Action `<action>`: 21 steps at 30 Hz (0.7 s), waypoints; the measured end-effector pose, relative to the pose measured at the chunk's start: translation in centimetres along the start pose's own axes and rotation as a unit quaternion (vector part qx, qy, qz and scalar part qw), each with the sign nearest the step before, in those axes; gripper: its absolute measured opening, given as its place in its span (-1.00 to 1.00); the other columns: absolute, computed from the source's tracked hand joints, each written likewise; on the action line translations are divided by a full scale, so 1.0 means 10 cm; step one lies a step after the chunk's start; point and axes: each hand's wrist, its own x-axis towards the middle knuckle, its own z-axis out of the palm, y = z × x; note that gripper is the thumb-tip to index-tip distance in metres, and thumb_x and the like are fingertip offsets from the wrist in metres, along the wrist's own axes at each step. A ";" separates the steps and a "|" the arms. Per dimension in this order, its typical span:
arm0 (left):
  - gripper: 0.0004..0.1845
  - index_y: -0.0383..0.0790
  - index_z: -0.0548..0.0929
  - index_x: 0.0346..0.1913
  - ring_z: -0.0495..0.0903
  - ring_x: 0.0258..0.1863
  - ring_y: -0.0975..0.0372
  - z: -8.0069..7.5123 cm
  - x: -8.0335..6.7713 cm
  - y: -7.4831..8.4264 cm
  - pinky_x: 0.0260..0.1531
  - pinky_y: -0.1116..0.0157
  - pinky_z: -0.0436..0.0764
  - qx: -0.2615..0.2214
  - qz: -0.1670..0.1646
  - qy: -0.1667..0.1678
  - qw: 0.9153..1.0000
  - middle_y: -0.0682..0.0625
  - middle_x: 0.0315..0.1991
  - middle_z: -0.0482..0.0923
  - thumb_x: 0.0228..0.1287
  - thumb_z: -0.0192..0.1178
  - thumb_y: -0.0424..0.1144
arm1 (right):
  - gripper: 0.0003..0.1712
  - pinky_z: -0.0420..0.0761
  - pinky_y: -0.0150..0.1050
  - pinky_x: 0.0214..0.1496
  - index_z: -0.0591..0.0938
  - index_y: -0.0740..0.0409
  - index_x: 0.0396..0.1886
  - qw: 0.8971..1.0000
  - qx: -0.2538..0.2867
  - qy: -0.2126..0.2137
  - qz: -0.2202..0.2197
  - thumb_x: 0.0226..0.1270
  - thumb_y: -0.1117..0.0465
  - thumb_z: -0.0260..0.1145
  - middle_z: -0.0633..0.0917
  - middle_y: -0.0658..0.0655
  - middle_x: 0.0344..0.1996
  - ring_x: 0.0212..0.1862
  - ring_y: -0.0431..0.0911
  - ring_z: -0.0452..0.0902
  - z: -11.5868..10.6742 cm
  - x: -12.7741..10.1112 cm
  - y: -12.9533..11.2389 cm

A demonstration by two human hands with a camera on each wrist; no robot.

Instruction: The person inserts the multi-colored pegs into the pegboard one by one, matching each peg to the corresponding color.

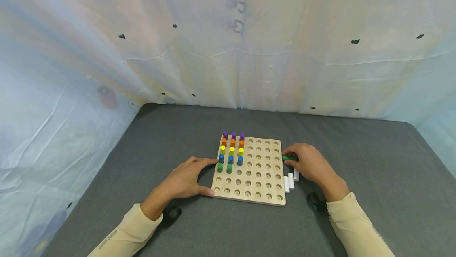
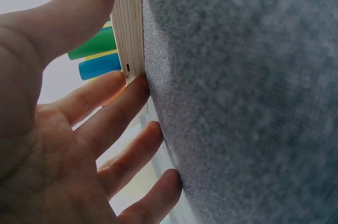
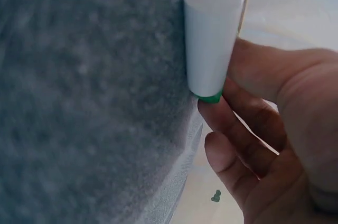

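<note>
A square wooden pegboard (image 1: 253,189) with rows of round holes lies flat in the head view. Its left columns hold upright pegs: three purple, three orange, three yellow, three blue (image 1: 230,160) and two green (image 1: 229,169). With thumb and index finger spread apart, my left hand (image 1: 181,179) touches the board's left edge; its other fingertips rest on the cloth in the left wrist view. Beside the right edge, my right hand (image 1: 313,164) pinches a green peg (image 1: 290,158) lying sideways. In the right wrist view, a white peg (image 3: 212,39) mostly hides that green peg (image 3: 213,98).
Three white pegs (image 1: 291,181) lie next to the board's right edge, close to my right hand. Grey cloth (image 1: 178,138) covers the table. A pale printed sheet (image 1: 278,71) hangs behind it and at the sides.
</note>
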 end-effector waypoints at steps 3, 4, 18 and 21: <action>-0.02 0.23 0.36 0.46 0.35 0.39 0.03 0.00 0.00 0.00 0.21 -0.21 0.42 -0.001 0.005 0.003 1.000 0.03 0.40 0.41 -0.12 0.58 0.12 | -0.70 0.62 0.01 -0.07 0.70 0.12 0.01 1.000 0.016 0.010 0.007 0.26 0.29 0.43 0.74 0.13 -0.13 -0.09 0.01 0.65 -0.01 -0.02 0.00; -0.02 0.22 0.37 0.45 0.36 0.38 0.03 0.00 0.00 0.00 0.22 -0.21 0.42 -0.001 0.008 0.004 1.000 0.03 0.40 0.42 -0.13 0.58 0.12 | -0.66 0.63 0.00 -0.08 0.68 0.12 0.04 1.000 0.022 0.016 0.006 0.27 0.30 0.42 0.74 0.14 -0.13 -0.09 0.02 0.65 -0.02 -0.03 0.00; -0.02 0.23 0.38 0.45 0.37 0.38 0.05 0.01 -0.02 -0.01 0.21 -0.20 0.43 -0.012 0.019 0.008 1.000 0.05 0.39 0.43 -0.13 0.58 0.12 | -0.66 0.67 -0.01 -0.12 0.63 0.17 0.13 0.995 0.048 0.083 -0.029 0.37 0.32 0.32 0.71 0.19 -0.07 -0.10 0.07 0.69 -0.06 -0.10 -0.01; -0.02 0.24 0.38 0.45 0.37 0.38 0.05 0.01 -0.02 -0.02 0.21 -0.20 0.42 -0.009 0.017 0.009 1.000 0.05 0.39 0.43 -0.13 0.58 0.12 | -0.69 0.67 0.01 -0.11 0.65 0.17 0.09 0.994 0.045 0.093 -0.031 0.37 0.29 0.33 0.72 0.18 -0.08 -0.10 0.06 0.69 -0.06 -0.09 -0.04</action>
